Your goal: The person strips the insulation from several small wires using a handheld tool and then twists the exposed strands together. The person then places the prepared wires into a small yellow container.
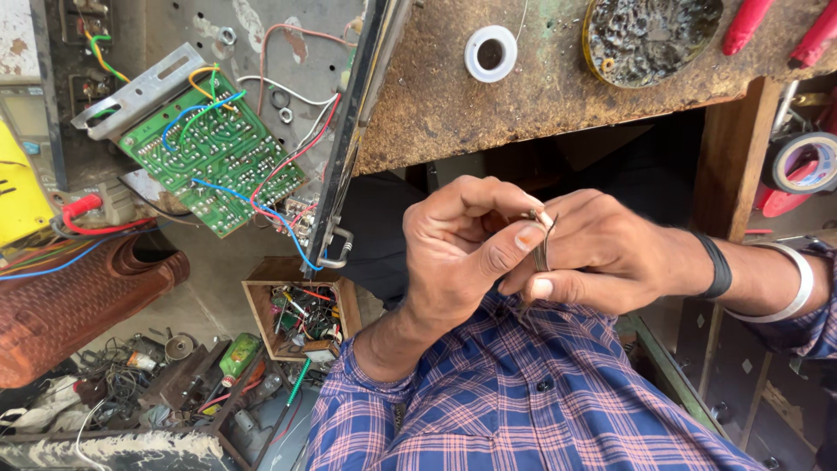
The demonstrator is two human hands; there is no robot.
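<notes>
Hands meet just above my lap, over a blue and pink checked shirt [523, 392]. My left hand [458, 253] is curled nearly closed, thumb pressed forward against a small coil of thin grey wire [541, 253]. My right hand [602, 253] is also closed around it: forefinger and thumb pinch the coil from the other side, so both hands grip the same piece. The coil stands upright between the fingertips, and a short pale end [542, 216] sticks out at its top. I cannot tell what that end is made of.

On my right wrist sit a black band [720, 266] and a smooth metal bangle [795, 283].

Lower left, on the floor, an open wooden box [261, 301] holds tangled small parts and coloured wires. Near it lies a green bottle [237, 356] among scrap metal.

Above the hands runs a rough, rust-brown workbench [540, 96]. On it rest a white ring-shaped spool [490, 53] and a round tin [649, 37] filled with dull grey lumps, well apart from each other. At the right edge hangs a roll of tape [806, 163].

Farther left, a green circuit board [209, 148] lies solder side up, bolted to a bright metal bracket [139, 92], with blue, red, yellow and green leads running off it.
</notes>
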